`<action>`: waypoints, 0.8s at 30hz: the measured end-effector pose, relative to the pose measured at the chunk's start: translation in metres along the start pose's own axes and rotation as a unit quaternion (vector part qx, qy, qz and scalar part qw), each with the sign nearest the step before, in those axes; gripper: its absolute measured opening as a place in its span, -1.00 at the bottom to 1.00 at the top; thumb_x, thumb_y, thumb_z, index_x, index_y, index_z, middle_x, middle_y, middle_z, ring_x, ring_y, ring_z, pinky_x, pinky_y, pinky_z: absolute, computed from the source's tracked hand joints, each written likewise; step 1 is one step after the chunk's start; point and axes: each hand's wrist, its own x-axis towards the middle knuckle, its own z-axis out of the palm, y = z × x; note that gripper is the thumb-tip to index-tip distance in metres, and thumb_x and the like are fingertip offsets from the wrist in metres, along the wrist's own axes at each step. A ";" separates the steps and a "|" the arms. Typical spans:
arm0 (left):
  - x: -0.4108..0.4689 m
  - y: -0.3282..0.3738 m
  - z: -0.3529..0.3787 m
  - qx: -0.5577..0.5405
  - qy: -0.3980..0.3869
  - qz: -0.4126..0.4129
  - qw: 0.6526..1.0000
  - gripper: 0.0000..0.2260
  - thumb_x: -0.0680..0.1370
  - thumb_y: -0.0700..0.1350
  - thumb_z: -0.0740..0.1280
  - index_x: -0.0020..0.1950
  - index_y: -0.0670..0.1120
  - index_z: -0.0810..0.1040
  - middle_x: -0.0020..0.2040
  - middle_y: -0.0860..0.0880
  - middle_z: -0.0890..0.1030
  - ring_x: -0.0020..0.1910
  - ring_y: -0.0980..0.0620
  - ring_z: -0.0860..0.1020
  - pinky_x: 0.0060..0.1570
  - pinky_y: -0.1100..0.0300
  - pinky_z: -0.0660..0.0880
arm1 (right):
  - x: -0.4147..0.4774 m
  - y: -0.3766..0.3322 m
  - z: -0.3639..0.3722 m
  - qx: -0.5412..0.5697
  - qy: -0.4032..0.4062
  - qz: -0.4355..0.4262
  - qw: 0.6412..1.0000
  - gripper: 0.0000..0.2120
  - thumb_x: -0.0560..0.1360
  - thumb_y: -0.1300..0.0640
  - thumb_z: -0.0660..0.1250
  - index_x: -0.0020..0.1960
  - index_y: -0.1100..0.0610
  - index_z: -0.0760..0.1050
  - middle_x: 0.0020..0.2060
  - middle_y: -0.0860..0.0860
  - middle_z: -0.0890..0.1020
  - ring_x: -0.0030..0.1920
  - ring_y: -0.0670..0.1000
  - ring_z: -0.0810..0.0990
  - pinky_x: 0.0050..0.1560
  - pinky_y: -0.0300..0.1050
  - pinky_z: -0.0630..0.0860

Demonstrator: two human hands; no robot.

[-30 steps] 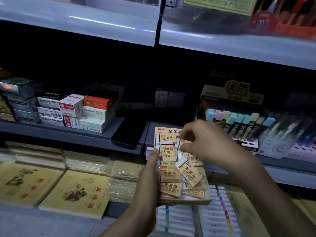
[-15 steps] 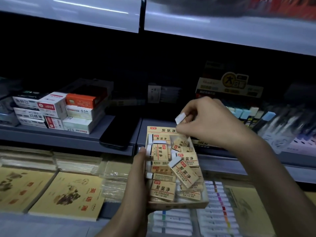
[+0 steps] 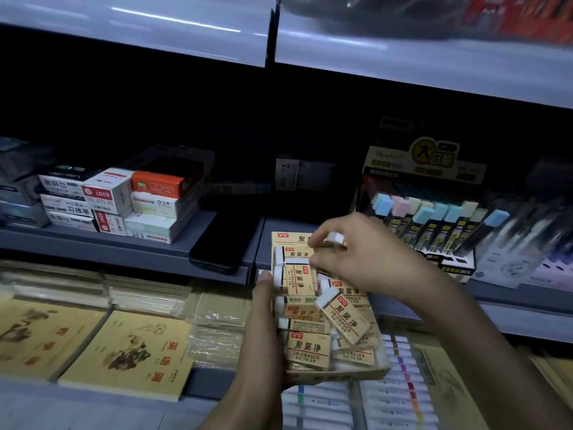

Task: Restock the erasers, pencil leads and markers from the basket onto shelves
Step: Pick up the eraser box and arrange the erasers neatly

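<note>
above the eraser box (image 3: 341,374), the right hand (image 3: 366,259) pinches an eraser (image 3: 336,238).

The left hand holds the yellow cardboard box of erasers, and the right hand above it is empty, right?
Not quite. The left hand does hold the yellow cardboard box of erasers, but the right hand above it is not empty: its fingers pinch a small white eraser. The head view shows it.
</note>
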 end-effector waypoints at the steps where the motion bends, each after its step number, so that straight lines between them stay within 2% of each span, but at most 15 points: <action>1: 0.001 -0.001 0.000 0.001 0.002 0.001 1.000 -0.48 0.61 0.37 0.09 0.09 0.08 0.71 -0.10 -0.14 0.77 -0.18 -0.13 0.75 -0.01 -0.11 0.63 | 0.001 0.000 0.002 -0.012 -0.006 -0.009 1.000 -0.83 0.54 -0.05 0.45 0.12 -0.16 0.61 -0.10 -0.10 0.68 -0.38 -0.03 0.65 -0.32 -0.01 0.58; 2: 0.000 -0.001 0.000 0.001 0.004 -0.001 1.000 -0.48 0.61 0.36 0.09 0.10 0.07 0.71 -0.10 -0.14 0.77 -0.19 -0.12 0.75 -0.01 -0.09 0.62 | 0.001 -0.001 0.003 -0.013 -0.011 -0.016 1.000 -0.81 0.55 -0.06 0.43 0.16 -0.17 0.61 -0.05 -0.13 0.66 -0.40 -0.06 0.63 -0.36 -0.06 0.54; 4: 0.000 0.000 0.000 -0.006 0.006 0.000 1.000 -0.48 0.62 0.34 0.09 0.10 0.04 0.71 -0.11 -0.13 0.77 -0.20 -0.10 0.75 -0.03 -0.04 0.60 | 0.001 -0.004 0.001 0.009 -0.023 -0.027 0.999 -0.85 0.59 -0.06 0.38 0.15 -0.16 0.63 -0.09 -0.14 0.67 -0.45 -0.09 0.56 -0.39 -0.14 0.46; 5: 0.000 0.000 0.000 -0.010 0.004 0.000 1.000 -0.48 0.62 0.33 0.10 0.08 0.03 0.72 -0.11 -0.14 0.77 -0.21 -0.09 0.75 -0.05 -0.01 0.59 | 0.001 -0.004 0.000 0.020 -0.031 -0.030 0.999 -0.85 0.59 -0.08 0.37 0.13 -0.15 0.65 -0.08 -0.16 0.69 -0.41 -0.10 0.58 -0.35 -0.13 0.49; 7: 0.000 0.001 0.000 -0.014 -0.005 -0.002 1.000 -0.48 0.63 0.33 0.09 0.06 0.03 0.72 -0.11 -0.14 0.77 -0.21 -0.08 0.75 -0.06 0.01 0.59 | -0.001 -0.007 -0.002 0.011 -0.058 -0.034 0.998 -0.78 0.53 -0.18 0.42 0.14 -0.16 0.66 0.12 -0.22 0.66 -0.06 -0.17 0.64 -0.06 -0.14 0.57; 8: 0.000 0.001 0.000 -0.016 -0.010 -0.003 1.000 -0.47 0.62 0.34 0.08 0.07 0.04 0.72 -0.09 -0.13 0.77 -0.19 -0.08 0.75 -0.04 0.00 0.60 | -0.002 -0.010 -0.002 -0.003 -0.069 -0.032 0.997 -0.71 0.48 -0.22 0.46 0.16 -0.16 0.66 0.22 -0.24 0.61 0.13 -0.17 0.59 0.07 -0.14 0.54; 9: 0.000 0.001 -0.001 -0.016 -0.012 -0.003 1.000 -0.46 0.62 0.35 0.07 0.07 0.05 0.72 -0.08 -0.13 0.77 -0.17 -0.09 0.76 -0.02 -0.02 0.61 | -0.002 -0.013 -0.002 -0.011 -0.074 -0.028 0.997 -0.66 0.44 -0.24 0.50 0.16 -0.16 0.65 0.26 -0.23 0.58 0.21 -0.16 0.55 0.11 -0.13 0.50; 10: 0.000 0.001 -0.002 -0.012 -0.015 -0.003 1.000 -0.44 0.61 0.37 0.06 0.07 0.05 0.73 -0.07 -0.13 0.77 -0.15 -0.10 0.76 -0.01 -0.04 0.62 | -0.002 -0.015 -0.001 -0.010 -0.076 -0.024 0.997 -0.66 0.40 -0.23 0.54 0.13 -0.16 0.65 0.23 -0.21 0.58 0.17 -0.15 0.57 0.06 -0.13 0.51; 11: 0.001 0.000 -0.003 -0.005 -0.019 -0.003 1.000 -0.41 0.61 0.38 0.04 0.09 0.05 0.73 -0.06 -0.13 0.77 -0.14 -0.10 0.76 -0.03 -0.04 0.63 | -0.001 -0.016 -0.001 0.003 -0.076 -0.024 0.997 -0.69 0.38 -0.19 0.58 0.06 -0.14 0.64 0.14 -0.19 0.61 0.04 -0.15 0.61 -0.03 -0.12 0.54; 13: 0.001 -0.001 -0.003 0.010 -0.026 -0.010 1.000 -0.37 0.60 0.40 0.01 0.11 0.03 0.73 -0.06 -0.12 0.77 -0.14 -0.09 0.76 -0.15 0.00 0.65 | -0.001 -0.018 -0.001 0.056 -0.077 -0.022 0.995 -0.74 0.35 -0.08 0.63 -0.06 -0.07 0.62 -0.09 -0.13 0.66 -0.21 -0.08 0.67 -0.17 0.07 0.63; 15: 0.001 -0.002 -0.004 0.022 -0.035 -0.010 0.999 -0.37 0.60 0.41 0.01 0.15 0.05 0.71 -0.04 -0.10 0.77 -0.12 -0.09 0.76 -0.21 0.01 0.67 | -0.003 -0.017 -0.004 0.119 -0.071 -0.018 0.990 -0.77 0.36 0.02 0.64 -0.10 0.00 0.62 -0.24 -0.04 0.69 -0.29 -0.02 0.70 -0.22 0.04 0.64; 17: 0.000 -0.002 -0.004 0.033 -0.045 -0.001 0.998 -0.40 0.59 0.43 0.03 0.21 0.11 0.69 0.01 -0.07 0.77 -0.05 -0.10 0.76 -0.07 -0.09 0.68 | -0.007 -0.016 -0.010 0.167 -0.040 -0.017 0.985 -0.79 0.38 0.03 0.62 -0.09 0.05 0.64 -0.27 -0.03 0.70 -0.30 -0.07 0.70 -0.27 -0.08 0.63; 19: -0.002 -0.001 -0.004 0.032 -0.054 0.002 0.998 -0.42 0.58 0.43 0.05 0.22 0.13 0.69 0.05 -0.06 0.76 0.00 -0.09 0.75 0.05 -0.15 0.65 | -0.009 -0.014 -0.016 0.188 0.007 -0.011 0.982 -0.80 0.38 -0.01 0.61 -0.08 0.02 0.66 -0.19 -0.03 0.73 -0.20 -0.10 0.73 -0.13 -0.04 0.68; 21: -0.002 -0.002 -0.003 0.026 -0.058 0.013 0.998 -0.45 0.59 0.41 0.06 0.24 0.14 0.68 0.07 -0.05 0.76 0.02 -0.09 0.75 0.08 -0.17 0.65 | -0.013 -0.011 -0.019 0.204 0.024 0.007 0.979 -0.79 0.37 -0.01 0.62 -0.07 -0.02 0.67 -0.17 -0.02 0.74 -0.14 -0.08 0.74 -0.01 0.04 0.69; 24: -0.002 -0.004 -0.003 0.019 -0.058 0.022 0.998 -0.47 0.60 0.41 0.04 0.25 0.18 0.66 0.08 -0.04 0.76 0.02 -0.09 0.75 0.03 -0.17 0.67 | -0.019 -0.010 -0.017 0.203 0.020 0.025 0.979 -0.83 0.39 0.04 0.61 -0.08 0.00 0.66 -0.22 -0.01 0.75 -0.17 -0.05 0.75 -0.04 0.04 0.69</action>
